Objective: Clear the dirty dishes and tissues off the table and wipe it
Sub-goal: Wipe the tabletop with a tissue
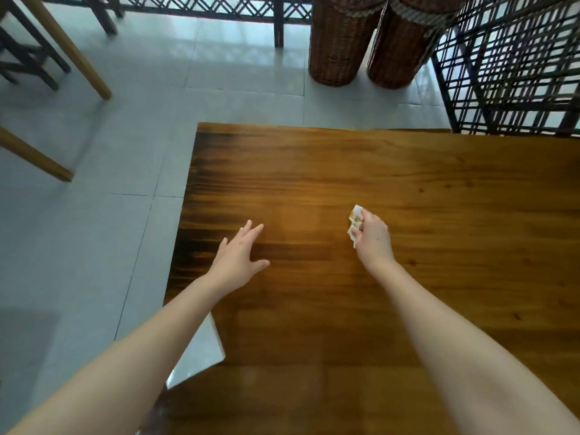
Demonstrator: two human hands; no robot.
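Plainly the step in hand is wiping. Over by the left edge of the table (314,309), the left hand (238,255) lies spread, fingers straight and holding nothing; whether the palm rests on the wood or hovers just above it I cannot tell. Toward the middle of the surface, the right hand (373,240) has its fingers curled round a crumpled tissue (356,219), white with brownish stains, held down at the tabletop.

To wipe well, I judge the left hand should press flat as a brace near that left edge while the right sweeps the tissue in overlapping strokes from the far edge toward the near one. A cleaner face should be folded outward, since the stained side may smear. The wad is small, so a firm grip matters, and the corners want a pass too.

Counted: one table, one tissue, no dishes in view, two hands. Beyond the far edge stand two wicker baskets (339,42), side by side and touching, and at the far right corner one dark lattice screen (508,73).
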